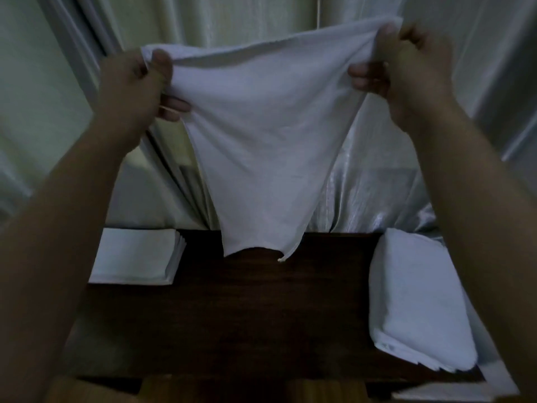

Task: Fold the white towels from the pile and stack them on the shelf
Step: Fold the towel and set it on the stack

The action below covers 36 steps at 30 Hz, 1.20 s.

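Observation:
A white towel [261, 135] hangs spread in the air above a dark wooden table [255, 315]. My left hand [136, 85] pinches its upper left corner and my right hand [406, 68] pinches its upper right corner. The towel narrows downward, and its bottom tips dangle just over the table's far edge. A neat stack of folded white towels [136, 255] lies on the table at the left. A bulkier pile of white towels [415, 301] lies at the right edge, partly behind my right forearm.
Pale curtains [232, 21] hang behind the table, and shiny silver fabric [372, 196] drapes down to its far edge. A lighter wooden surface [232, 391] shows below the table's near edge.

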{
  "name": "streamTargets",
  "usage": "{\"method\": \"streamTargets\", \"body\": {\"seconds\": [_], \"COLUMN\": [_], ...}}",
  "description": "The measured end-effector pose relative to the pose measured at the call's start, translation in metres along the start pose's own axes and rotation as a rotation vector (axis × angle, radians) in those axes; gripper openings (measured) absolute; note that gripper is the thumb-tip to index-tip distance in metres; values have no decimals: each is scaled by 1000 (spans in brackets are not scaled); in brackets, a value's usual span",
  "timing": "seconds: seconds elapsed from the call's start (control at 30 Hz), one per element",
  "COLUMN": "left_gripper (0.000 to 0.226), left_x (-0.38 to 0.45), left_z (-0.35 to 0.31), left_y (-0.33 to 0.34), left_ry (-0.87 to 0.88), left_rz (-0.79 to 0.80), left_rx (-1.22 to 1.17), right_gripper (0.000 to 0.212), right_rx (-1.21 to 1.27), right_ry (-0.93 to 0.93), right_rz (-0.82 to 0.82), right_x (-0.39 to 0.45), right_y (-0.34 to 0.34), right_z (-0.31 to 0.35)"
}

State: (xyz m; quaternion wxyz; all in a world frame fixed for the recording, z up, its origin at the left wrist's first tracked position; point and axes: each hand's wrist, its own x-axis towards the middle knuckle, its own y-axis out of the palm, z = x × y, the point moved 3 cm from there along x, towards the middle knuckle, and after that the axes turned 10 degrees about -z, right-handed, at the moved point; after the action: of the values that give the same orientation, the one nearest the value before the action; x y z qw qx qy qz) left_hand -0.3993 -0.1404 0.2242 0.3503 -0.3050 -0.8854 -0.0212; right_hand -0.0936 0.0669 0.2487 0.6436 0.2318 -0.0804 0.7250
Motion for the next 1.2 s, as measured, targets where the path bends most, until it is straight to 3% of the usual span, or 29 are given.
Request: {"method": "streamTargets", "body": {"seconds": [0.13,0.2,0.3,0.43,0.53,0.8,1.07,1.2], "left_gripper": [39,29,28,20,16,22,20,16], "left_x": [-61,-95,-141,-197,-242,-339,-360,-332], "left_z": [-4,-8,-7,-1,10,72,159,193], "left_y": [-22,-35,-52,-68,-76,-57,-32,-24], "left_ry": [-9,-7,-72,-168,-234,-554,-849,-819], "left_rz": [6,19,10,67,63,164,464,559], "left_rx": [74,97,208,357,442,371,374,418], "right_gripper": [22,30,39,29,34,22,16,14], "right_rx": [-46,-102,-180,-263,-323,-507,-673,-746], "right_ry": [89,127,153,207,292,591,815,819], "right_rz": [46,71,104,189,248,294,344,371], "right_x": [-63,-94,-137,-188,-227,-307,-312,-289], "right_y": [-27,-41,-61,-84,-105,-145,-143,-123], "right_z": [-2,-2,-5,-15,-35,-114,-199,-234]}}
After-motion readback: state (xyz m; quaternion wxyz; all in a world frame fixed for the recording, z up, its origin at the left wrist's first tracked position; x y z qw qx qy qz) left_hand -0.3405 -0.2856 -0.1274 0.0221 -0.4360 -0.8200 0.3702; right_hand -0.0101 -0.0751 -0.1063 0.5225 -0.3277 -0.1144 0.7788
